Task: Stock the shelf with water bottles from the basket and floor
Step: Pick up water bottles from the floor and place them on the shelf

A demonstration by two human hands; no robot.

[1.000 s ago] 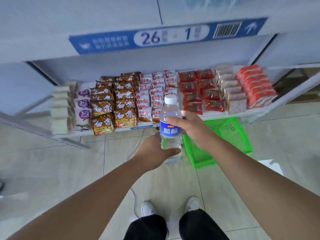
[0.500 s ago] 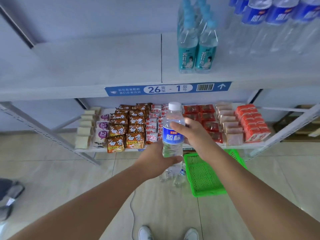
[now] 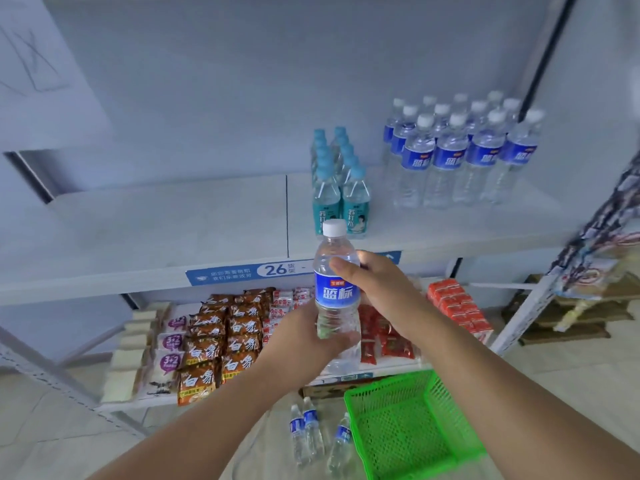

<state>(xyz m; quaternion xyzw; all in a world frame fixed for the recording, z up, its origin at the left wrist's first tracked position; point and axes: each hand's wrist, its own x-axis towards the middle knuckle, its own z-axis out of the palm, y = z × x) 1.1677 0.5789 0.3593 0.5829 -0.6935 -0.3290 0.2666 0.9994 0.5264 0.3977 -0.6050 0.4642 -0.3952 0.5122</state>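
I hold one clear water bottle with a blue label and white cap upright in front of the shelf edge. My left hand grips its lower part; my right hand wraps the label from the right. On the white upper shelf, several matching blue-label bottles stand in rows at the right. Three more blue-label bottles stand on the floor beside the green basket, which shows nothing inside.
Teal-capped bottles stand in two rows on the upper shelf, left of the water bottles. The lower shelf holds snack packets and red packs. A slanted shelf post stands at the right.
Both hands have lifted the bottle upward toward the upper shelf. My view has tilted up, so the stocked water bottles and the floor bottles now show.
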